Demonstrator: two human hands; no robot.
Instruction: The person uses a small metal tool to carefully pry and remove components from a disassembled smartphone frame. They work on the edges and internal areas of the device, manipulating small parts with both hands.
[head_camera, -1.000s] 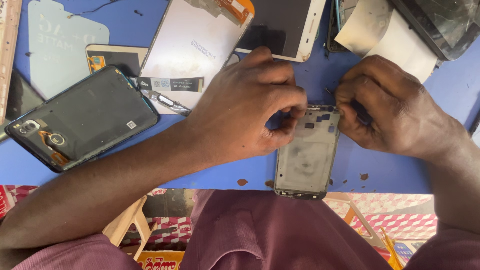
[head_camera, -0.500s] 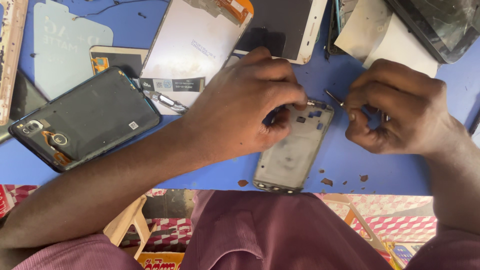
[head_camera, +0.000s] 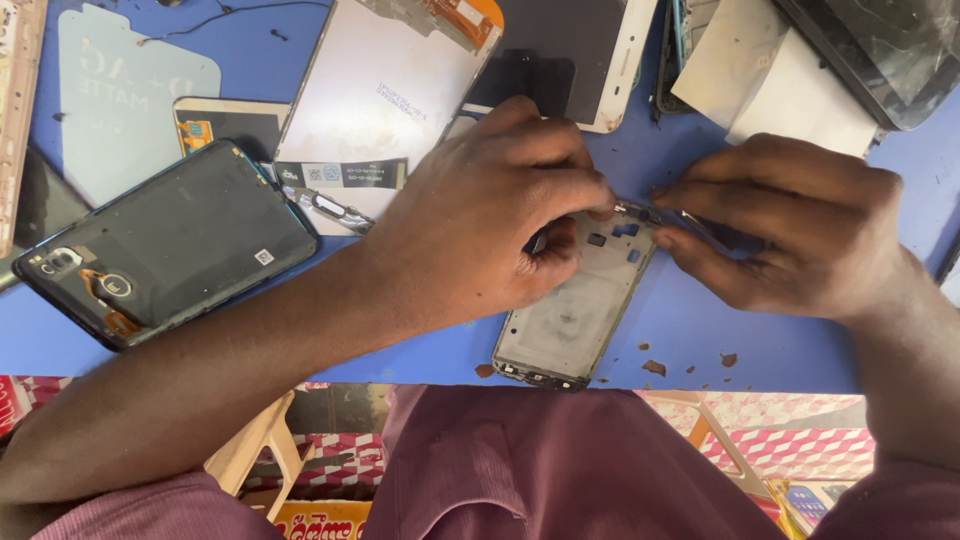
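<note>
— What's nearest to us?

— The person's maroon shirt (head_camera: 560, 470) fills the near edge, and just past it comes the rim of the blue table (head_camera: 420, 355). A wooden stool (head_camera: 255, 455) shows below that rim, left of the shirt.

— And the piece being handled?

— A bare phone middle frame (head_camera: 575, 310), grey and silvery, lies tilted on the table right beyond the shirt, its near end close to the table's rim. A few brown crumbs (head_camera: 655, 367) lie on the blue just right of the frame.

— The hands?

— The left hand (head_camera: 470, 235) covers the frame's far left corner, fingers curled and pinched on its far edge. The right hand (head_camera: 800, 225) sits just right of the frame, thumb and forefinger closed together on a small metal part (head_camera: 635, 210) at that same far edge. The two sets of fingertips almost meet there. Whether the right hand also holds a tool, I cannot tell.

— What lies around it?

— Left of the frame, well apart, a dark phone back cover (head_camera: 165, 245) lies slanted, camera hole toward the near left. Beyond the frame, behind the left hand, a display panel with an orange flex cable (head_camera: 385, 95) lies face down, and a white-edged phone (head_camera: 600, 60) beside it. Far left of the frame, a pale blue protector sheet (head_camera: 125, 100). Beyond the right hand, white paper (head_camera: 790, 90) and a cracked dark screen (head_camera: 880, 50).
</note>
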